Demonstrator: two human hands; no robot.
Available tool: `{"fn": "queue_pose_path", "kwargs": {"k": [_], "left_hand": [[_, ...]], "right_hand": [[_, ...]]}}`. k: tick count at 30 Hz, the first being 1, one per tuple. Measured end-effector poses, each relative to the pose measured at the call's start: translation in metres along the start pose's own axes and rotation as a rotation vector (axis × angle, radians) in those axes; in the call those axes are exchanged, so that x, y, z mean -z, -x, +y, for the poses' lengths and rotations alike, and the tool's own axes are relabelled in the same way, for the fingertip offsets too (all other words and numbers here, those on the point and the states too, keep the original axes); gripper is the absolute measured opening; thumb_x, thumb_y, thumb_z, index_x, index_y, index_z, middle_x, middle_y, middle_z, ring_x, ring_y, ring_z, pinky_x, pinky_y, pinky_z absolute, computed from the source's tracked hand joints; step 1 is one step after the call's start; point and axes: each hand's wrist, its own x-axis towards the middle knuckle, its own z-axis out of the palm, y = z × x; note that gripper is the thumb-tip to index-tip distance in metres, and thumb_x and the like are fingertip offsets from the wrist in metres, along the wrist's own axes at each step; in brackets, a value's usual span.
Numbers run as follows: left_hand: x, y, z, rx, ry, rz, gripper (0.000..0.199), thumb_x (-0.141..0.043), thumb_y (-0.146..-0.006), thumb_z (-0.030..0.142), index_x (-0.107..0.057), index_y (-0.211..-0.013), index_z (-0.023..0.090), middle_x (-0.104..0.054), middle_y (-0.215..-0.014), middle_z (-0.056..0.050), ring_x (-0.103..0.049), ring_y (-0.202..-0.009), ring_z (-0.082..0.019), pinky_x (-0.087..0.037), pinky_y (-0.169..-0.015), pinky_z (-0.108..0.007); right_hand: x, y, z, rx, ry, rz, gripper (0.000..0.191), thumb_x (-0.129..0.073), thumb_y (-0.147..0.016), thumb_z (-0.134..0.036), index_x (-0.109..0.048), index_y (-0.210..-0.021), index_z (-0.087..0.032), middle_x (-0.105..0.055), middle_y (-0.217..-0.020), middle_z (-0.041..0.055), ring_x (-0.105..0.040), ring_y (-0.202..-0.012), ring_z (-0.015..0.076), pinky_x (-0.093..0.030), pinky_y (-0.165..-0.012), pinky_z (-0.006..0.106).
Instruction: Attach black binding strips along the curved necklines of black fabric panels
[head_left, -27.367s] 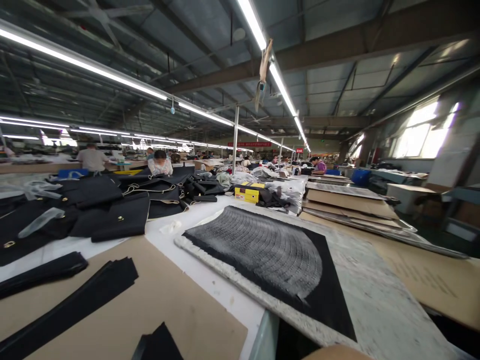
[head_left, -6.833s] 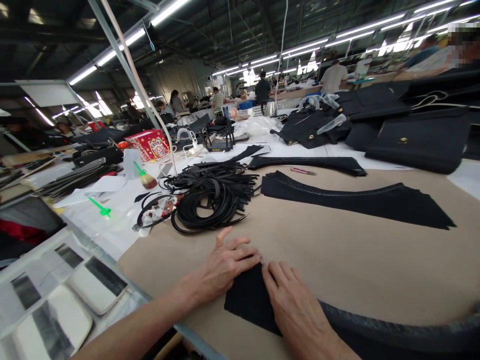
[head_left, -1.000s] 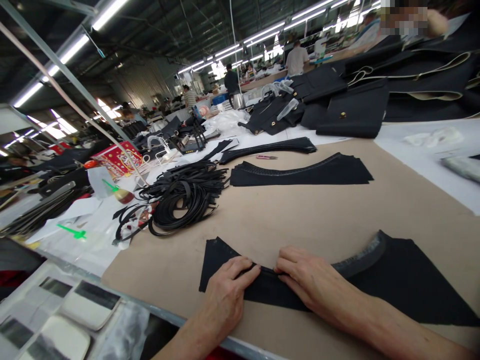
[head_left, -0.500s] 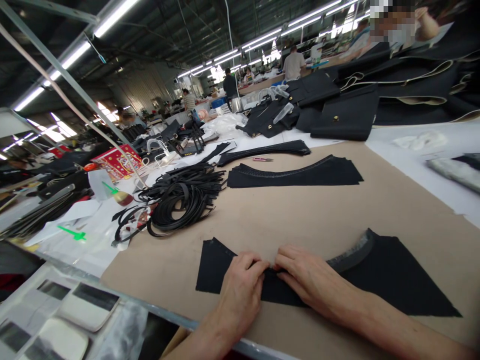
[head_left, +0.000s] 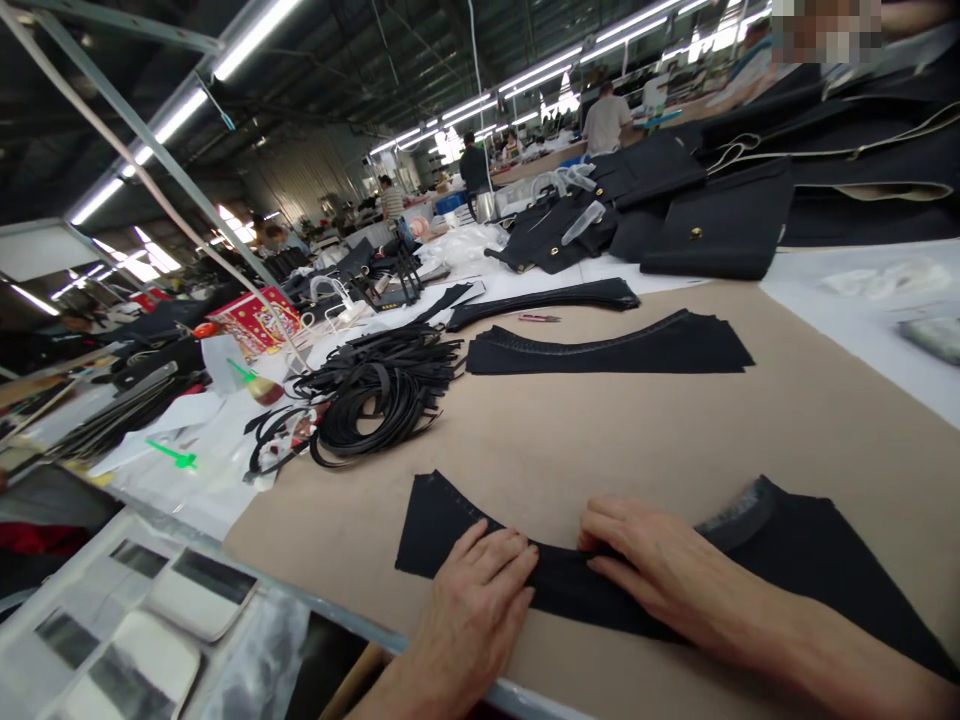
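Observation:
A long black fabric piece (head_left: 810,560) with a curved upper edge lies across the brown work surface, close to its front. A dull grey strip runs along the right part of that curve. On the piece's left half, my left hand (head_left: 487,580) rests with its fingers extended over the fabric near the curved edge. To its right, my right hand (head_left: 637,550) pinches the curved edge between thumb and fingers. The fabric between the two hands shows a dark edge. Both palms are hidden from view.
Stacked black curved pieces (head_left: 607,345) lie farther back, beside small red snips (head_left: 538,318). Coiled black strips (head_left: 375,410) are at left. Black bags (head_left: 712,225) are piled at the back right. A metal edge (head_left: 360,620) borders the front.
My right hand has slid right along the curved edge, widening the gap between the hands. My left hand has gone from pinching the edge to lying flatter on the fabric. The view has shifted slightly.

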Motion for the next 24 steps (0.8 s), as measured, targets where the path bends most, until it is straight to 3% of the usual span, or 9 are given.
{"fn": "queue_pose_path", "kwargs": {"k": [4, 7, 11, 18, 24], "left_hand": [[0.007, -0.002, -0.009, 0.087, 0.09, 0.028, 0.023, -0.053, -0.092, 0.015, -0.06, -0.112, 0.023, -0.065, -0.106, -0.003, -0.059, -0.104, -0.019, -0.032, -0.109, -0.051], [0.005, -0.014, 0.001, 0.227, 0.137, 0.07, 0.024, -0.064, -0.084, 0.012, -0.063, -0.105, 0.022, -0.063, -0.099, -0.003, -0.057, -0.098, -0.021, -0.043, -0.098, -0.045], [-0.002, -0.035, 0.021, 0.341, 0.231, 0.01, 0.034, -0.064, -0.075, 0.0, -0.064, -0.101, 0.022, -0.061, -0.098, -0.002, -0.054, -0.097, -0.021, -0.047, -0.087, -0.037], [-0.006, -0.049, 0.027, 0.329, 0.259, -0.067, 0.033, -0.053, -0.074, -0.007, -0.068, -0.086, 0.019, -0.061, -0.087, -0.002, -0.055, -0.089, -0.02, -0.047, -0.08, -0.032], [-0.017, -0.033, 0.035, 0.213, 0.184, 0.036, 0.031, -0.043, -0.088, 0.004, -0.068, -0.097, 0.021, -0.062, -0.088, -0.005, -0.056, -0.083, -0.021, -0.05, -0.074, -0.033]], "right_hand": [[0.003, 0.005, -0.006, -0.005, -0.019, -0.03, 0.013, -0.056, -0.085, -0.008, -0.057, -0.084, -0.021, -0.058, -0.087, -0.0003, -0.055, -0.082, 0.0166, -0.04, -0.072, 0.027], [0.002, 0.004, -0.008, -0.021, -0.01, -0.026, 0.013, -0.058, -0.084, -0.008, -0.057, -0.086, -0.021, -0.059, -0.088, -0.0003, -0.055, -0.083, 0.017, -0.04, -0.073, 0.027], [0.002, 0.003, -0.008, -0.037, -0.02, -0.042, 0.013, -0.059, -0.084, -0.009, -0.058, -0.089, -0.02, -0.06, -0.089, 0.0, -0.056, -0.083, 0.0175, -0.04, -0.073, 0.027], [-0.001, 0.004, -0.006, 0.016, -0.047, -0.014, 0.013, -0.058, -0.082, -0.006, -0.057, -0.086, -0.019, -0.058, -0.087, 0.0004, -0.055, -0.083, 0.0165, -0.04, -0.074, 0.026], [-0.006, 0.009, 0.0, 0.044, -0.01, 0.021, 0.013, -0.054, -0.086, -0.007, -0.055, -0.083, -0.019, -0.056, -0.085, 0.0003, -0.053, -0.081, 0.0164, -0.04, -0.073, 0.026]]}}
